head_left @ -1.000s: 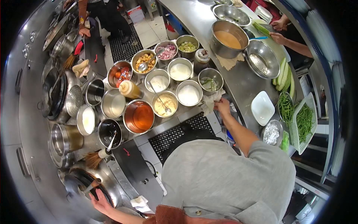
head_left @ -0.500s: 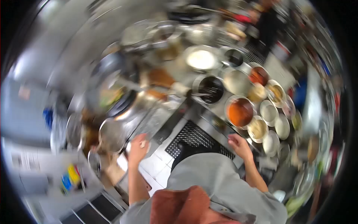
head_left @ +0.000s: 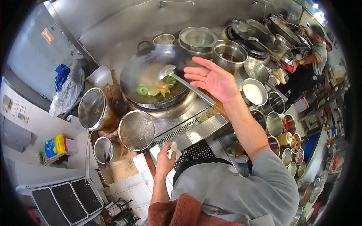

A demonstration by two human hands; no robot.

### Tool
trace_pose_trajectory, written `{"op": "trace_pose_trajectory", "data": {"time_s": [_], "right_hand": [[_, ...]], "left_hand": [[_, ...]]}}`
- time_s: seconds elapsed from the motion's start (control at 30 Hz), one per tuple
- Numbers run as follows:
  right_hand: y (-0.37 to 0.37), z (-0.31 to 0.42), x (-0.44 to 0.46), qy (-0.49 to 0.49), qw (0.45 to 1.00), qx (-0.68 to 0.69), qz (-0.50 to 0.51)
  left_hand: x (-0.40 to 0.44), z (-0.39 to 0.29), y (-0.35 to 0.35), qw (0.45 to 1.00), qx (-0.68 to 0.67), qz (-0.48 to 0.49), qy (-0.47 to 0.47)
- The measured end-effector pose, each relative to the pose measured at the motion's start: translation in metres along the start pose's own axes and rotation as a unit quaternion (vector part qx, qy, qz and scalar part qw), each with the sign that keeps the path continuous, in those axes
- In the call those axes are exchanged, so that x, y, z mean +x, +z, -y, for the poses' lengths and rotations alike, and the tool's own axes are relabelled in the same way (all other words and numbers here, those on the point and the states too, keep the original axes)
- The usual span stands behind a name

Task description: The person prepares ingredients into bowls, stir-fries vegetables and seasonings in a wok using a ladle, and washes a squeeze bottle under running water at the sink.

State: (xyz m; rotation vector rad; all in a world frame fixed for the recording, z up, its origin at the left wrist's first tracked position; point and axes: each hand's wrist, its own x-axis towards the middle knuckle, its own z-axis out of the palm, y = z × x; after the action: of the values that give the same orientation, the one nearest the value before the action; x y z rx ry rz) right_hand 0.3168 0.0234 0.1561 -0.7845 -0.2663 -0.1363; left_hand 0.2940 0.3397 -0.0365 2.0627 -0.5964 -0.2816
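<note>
My right hand point(head_left: 213, 81) is raised over the right side of a wok point(head_left: 132, 73), palm showing and fingers spread, holding nothing. In the wok lie green vegetables point(head_left: 142, 89) with paler pieces, under a light haze. A steel ladle point(head_left: 188, 86) leans in the wok, its wooden end passing behind my right forearm. My left hand point(head_left: 164, 161) is low in front of the stove edge, its fingers closed round a crumpled white wad point(head_left: 173, 149), cloth or paper. Up and left of that hand is a round mesh strainer point(head_left: 136, 130).
A lidded pot point(head_left: 92, 110) and a smaller pot point(head_left: 103, 150) stand at left. Steel pots point(head_left: 229, 54) line the back of the stove. Bowls of ingredients point(head_left: 289, 124) crowd the right side. Another person point(head_left: 318, 52) works at the far right.
The view has swung from the bowls at right to the wok. My right hand has risen from beside my body to above the wok; my left hand stays low.
</note>
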Motion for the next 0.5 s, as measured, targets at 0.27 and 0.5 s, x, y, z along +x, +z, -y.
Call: {"op": "trace_pose_trajectory", "data": {"time_s": [0.27, 0.5], "right_hand": [[-0.069, -0.010, 0.022, 0.175, 0.961, -0.183, -0.112], [-0.088, 0.020, 0.012, 0.129, 0.991, 0.017, -0.037]], "left_hand": [[0.011, 0.037, -0.005, 0.996, 0.085, -0.004, 0.015], [0.027, 0.001, 0.018, 0.994, 0.081, -0.066, -0.008]]}}
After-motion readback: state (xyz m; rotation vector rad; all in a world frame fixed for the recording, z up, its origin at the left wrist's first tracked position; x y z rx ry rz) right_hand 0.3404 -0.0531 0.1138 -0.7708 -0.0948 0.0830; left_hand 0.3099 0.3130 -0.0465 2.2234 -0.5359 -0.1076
